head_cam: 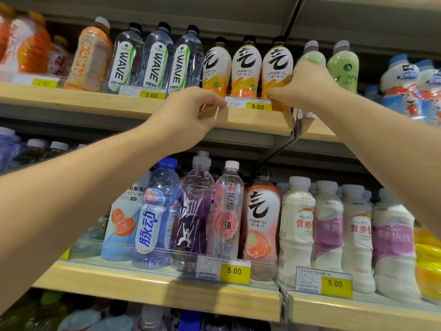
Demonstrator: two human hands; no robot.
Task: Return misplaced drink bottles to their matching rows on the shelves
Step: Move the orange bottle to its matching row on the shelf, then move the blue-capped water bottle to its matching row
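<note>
my left hand (188,111) pinched the 5.00 price tag (248,104) by its edge, right hand (307,84) curled round the orange sparkling-water bottle (276,65)

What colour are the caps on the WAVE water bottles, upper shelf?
Black caps on all three WAVE bottles, seen in the head view.

Your upper wooden shelf (257,120) carries three WAVE water bottles (155,60), then three orange sparkling water bottles (243,65) behind a 5.00 price tag (257,106), then green bottles (342,65). Your lower wooden shelf (167,290) holds a blue bottle (155,216), a peach sparkling water bottle (261,225) and white milk drink bottles (358,235).
</note>
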